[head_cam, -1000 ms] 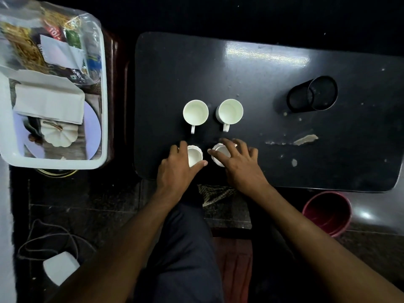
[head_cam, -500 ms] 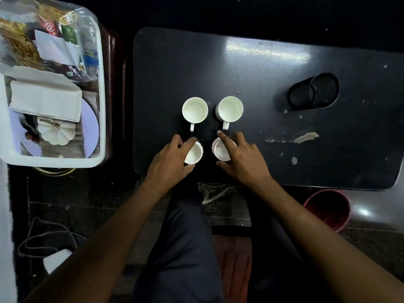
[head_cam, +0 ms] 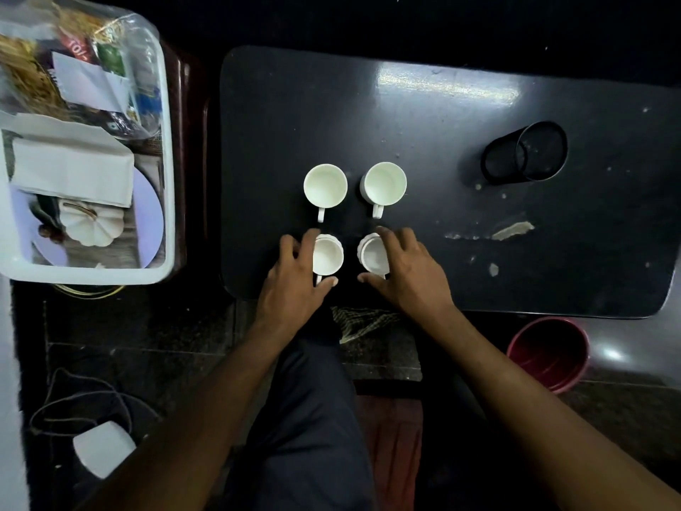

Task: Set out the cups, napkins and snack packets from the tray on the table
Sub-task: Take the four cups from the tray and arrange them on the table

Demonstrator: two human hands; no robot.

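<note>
Several white cups stand upright on the black table (head_cam: 423, 134). The far left cup (head_cam: 325, 185) and far right cup (head_cam: 385, 183) are free, handles toward me. My left hand (head_cam: 300, 276) wraps the near left cup (head_cam: 329, 255) from its left side. My right hand (head_cam: 407, 269) wraps the near right cup (head_cam: 373, 254) from its right side. Left of the table, the white tray (head_cam: 167, 171) holds folded white napkins (head_cam: 73, 169) and clear snack packets (head_cam: 73, 60) at its far end.
A black mesh pen holder (head_cam: 525, 153) lies on its side at the table's far right. The tray also carries a lilac plate (head_cam: 149, 219) and a white ridged lid (head_cam: 92, 225). A red bucket (head_cam: 549, 354) stands on the floor right of my legs.
Both hands pushed the two near cups slightly away from the front edge, toward the far pair, and kept their grip. The camera tilted a little.
</note>
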